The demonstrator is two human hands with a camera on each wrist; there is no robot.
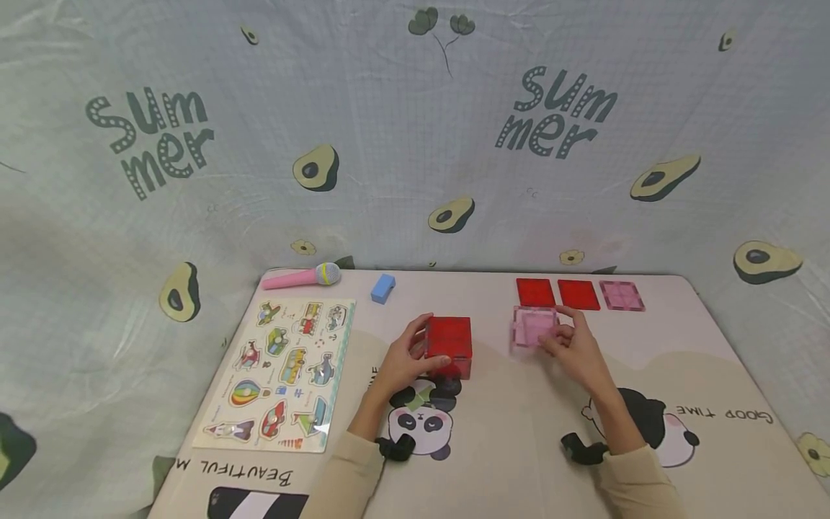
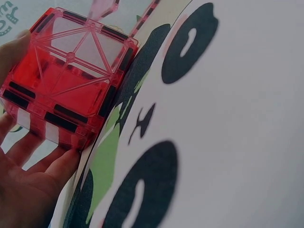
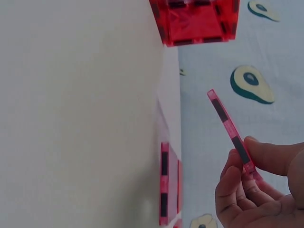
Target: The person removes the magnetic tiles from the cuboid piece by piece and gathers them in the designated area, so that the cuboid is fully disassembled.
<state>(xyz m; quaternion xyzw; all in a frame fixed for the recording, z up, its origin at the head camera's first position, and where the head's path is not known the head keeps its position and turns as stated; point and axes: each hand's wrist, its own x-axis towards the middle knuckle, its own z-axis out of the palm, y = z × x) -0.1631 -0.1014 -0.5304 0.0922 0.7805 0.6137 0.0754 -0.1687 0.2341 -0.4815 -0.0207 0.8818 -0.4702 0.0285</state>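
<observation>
A box of see-through red magnetic tiles (image 1: 449, 337) stands on the table near the middle of the head view. My left hand (image 1: 400, 362) grips it from the left side, thumb on the near face. In the left wrist view the box's clear ribbed side (image 2: 71, 57) faces the camera, with fingers along its edge. Between thumb and fingers, my right hand (image 1: 578, 355) pinches a pink magnetic tile (image 1: 528, 326), right of the box. The right wrist view shows this tile (image 3: 230, 128) tilted, nearly edge-on and apart from the box.
Behind the right hand lie a red tile (image 1: 535, 293), a second red tile (image 1: 579, 295) and a pink tile (image 1: 622, 295). At the back left are a toy microphone (image 1: 301, 276) and a blue block (image 1: 383, 288). A picture puzzle board (image 1: 279, 375) lies on the left.
</observation>
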